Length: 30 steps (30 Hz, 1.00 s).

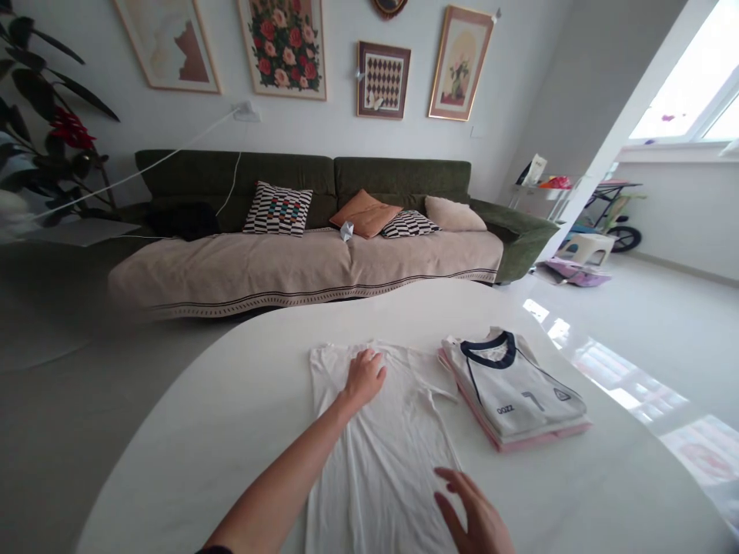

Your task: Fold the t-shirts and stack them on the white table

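A white short-sleeved T-shirt (386, 446) lies spread on the white table in front of me, its lower end cut off by the frame. Its left side runs in a straight edge with no sleeve sticking out, while the right sleeve points outward. My left hand (366, 378) rests on the upper part of the shirt near the collar, fingers loosely bent and slightly apart. Over the shirt's lower right edge is my right hand (476, 515), thumb and fingers spread, holding nothing. Whether it touches the cloth I cannot tell.
Right of the shirt sits a stack of folded clothes (519, 392), a white jersey with a navy collar on top and pink cloth beneath. The round table (190, 454) curves away on both sides. Behind it stands a green sofa (398, 173) with cushions and a beige cover.
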Motion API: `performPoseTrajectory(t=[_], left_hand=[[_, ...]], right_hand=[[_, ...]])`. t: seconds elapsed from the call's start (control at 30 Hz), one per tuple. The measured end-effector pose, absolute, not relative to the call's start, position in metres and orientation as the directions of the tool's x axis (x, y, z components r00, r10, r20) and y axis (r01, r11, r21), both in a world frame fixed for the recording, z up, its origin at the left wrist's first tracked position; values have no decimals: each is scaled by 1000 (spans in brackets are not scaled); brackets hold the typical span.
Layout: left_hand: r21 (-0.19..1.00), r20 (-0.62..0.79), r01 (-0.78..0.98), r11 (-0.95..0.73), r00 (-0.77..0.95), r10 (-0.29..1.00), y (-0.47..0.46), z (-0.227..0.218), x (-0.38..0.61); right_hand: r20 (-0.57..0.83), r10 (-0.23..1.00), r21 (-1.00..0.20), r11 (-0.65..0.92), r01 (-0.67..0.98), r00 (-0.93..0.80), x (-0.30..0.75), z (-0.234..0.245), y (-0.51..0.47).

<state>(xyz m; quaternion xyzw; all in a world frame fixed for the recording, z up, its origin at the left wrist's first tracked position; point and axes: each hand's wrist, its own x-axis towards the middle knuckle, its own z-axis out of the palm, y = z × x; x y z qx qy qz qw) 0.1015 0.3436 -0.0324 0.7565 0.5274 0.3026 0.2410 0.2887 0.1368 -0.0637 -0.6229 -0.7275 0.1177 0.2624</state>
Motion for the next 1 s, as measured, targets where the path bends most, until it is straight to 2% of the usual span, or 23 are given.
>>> performPoseTrajectory(t=[0.07,0.13,0.27,0.37,0.43,0.6,0.7,0.77,0.83,0.93,1.0], left_hand=[[711,212,580,-398,363,907,345,-29,149],[733,162,554,-394,420,893,344,-32,193],[802,64,524,-287,403,913,342,-49,241],[856,51,468,-219,345,937,345,-60,250],[898,38,408,-164,299,954,350,-63,249],[988,-21,155,1,127,992,371,-59,222],[997,-71,-33,73,68,995,371,-59,181],[987,-90,-127,95,47,995,365,-60,152],[965,-116,-230,126,59,992,358,-60,130],[869,-241,-399,292,172,955,357,-55,116],[807,-334,-432,402,227,915,363,-49,115]], right_hand=[[273,953,-498,26,867,129,316,-69,151],[259,934,-506,-87,858,247,331,-76,156],[39,971,-539,-177,824,235,333,-83,150],[-38,971,-520,-220,825,234,325,-79,146],[-13,973,-510,-203,836,229,321,-74,145],[180,963,-486,-88,870,199,302,-58,144],[254,967,-431,103,896,11,281,-53,140],[266,952,-386,248,888,-150,269,-56,136],[248,939,-342,316,885,-239,262,-64,130],[211,952,-295,277,914,-220,260,-81,121],[196,960,-269,247,931,-198,261,-90,117]])
